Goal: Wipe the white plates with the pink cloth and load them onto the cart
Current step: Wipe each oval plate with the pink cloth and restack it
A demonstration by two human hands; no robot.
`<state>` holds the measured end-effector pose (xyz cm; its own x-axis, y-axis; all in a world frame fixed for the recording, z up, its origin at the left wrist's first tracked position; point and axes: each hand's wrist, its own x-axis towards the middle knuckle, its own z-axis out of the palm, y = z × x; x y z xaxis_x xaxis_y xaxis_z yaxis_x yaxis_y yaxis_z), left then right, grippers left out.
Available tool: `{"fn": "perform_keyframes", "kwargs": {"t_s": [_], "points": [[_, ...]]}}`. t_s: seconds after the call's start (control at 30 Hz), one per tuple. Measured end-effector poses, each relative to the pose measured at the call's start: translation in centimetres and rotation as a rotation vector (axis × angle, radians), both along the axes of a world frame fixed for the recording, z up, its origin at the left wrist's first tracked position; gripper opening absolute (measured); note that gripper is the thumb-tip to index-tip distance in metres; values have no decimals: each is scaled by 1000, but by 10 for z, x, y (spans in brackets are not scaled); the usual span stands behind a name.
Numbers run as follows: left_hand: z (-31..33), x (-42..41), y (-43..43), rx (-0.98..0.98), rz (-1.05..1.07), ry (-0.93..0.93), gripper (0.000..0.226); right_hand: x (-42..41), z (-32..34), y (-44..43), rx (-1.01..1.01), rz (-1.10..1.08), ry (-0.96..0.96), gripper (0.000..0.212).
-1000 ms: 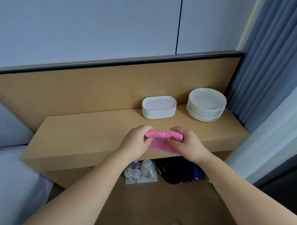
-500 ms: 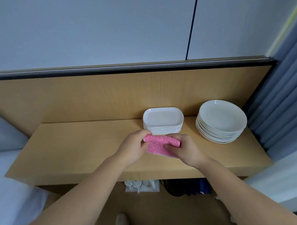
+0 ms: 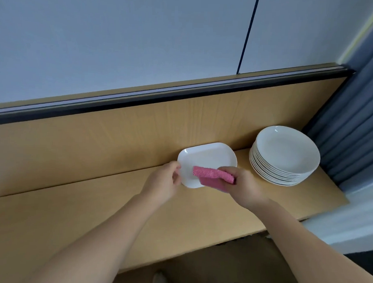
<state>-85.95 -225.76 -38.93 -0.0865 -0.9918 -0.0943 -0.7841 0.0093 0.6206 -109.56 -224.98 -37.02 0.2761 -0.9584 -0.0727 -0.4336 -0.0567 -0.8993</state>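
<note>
Holding plate and cloth

At frame centre the left hand (image 3: pixel 163 181) pinches the plate (image 3: pixel 210 158) by its left rim. The right hand (image 3: pixel 246 187) has its fingers clenched on the cloth (image 3: pixel 212 175), which lies over the plate's near edge. At the right, round plates (image 3: pixel 286 155) are stacked on the bench (image 3: pixel 94 212).

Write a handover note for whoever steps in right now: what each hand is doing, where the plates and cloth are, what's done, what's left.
Left hand: pinches the left edge of the oblong white plate, which is tilted toward the camera.
Right hand: grips the folded pink cloth, laid against the plate's near right part.
Stack of round white plates: on the right end of the wooden shelf, untouched.
Cart: not in view.
Done: one plate picked up, with the cloth on it.
Left: wipe this plate, load it onto the cart, then do the round stack.
</note>
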Motion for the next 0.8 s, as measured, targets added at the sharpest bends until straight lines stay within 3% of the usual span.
{"fn": "perform_keyframes", "kwargs": {"t_s": [0.1,0.17,0.23,0.33,0.63,0.8], "points": [[-11,4,-20,44,45,-134,20,-5,-6,-16,-37,-71,56,31],[-20,1,-35,73,58,-198,20,-9,-13,-35,-55,-122,110,6],[-28,-4,-49,92,64,-247,22,-13,-20,-54,-85,-160,190,20],[-39,-17,-72,137,116,-302,23,-19,-29,-81,-84,-153,233,24],[-49,-34,-93,285,311,-195,23,-28,-48,-101,-90,-50,264,35],[-51,-27,-89,346,364,-37,20,-28,-44,-107,-158,7,290,27]]}}
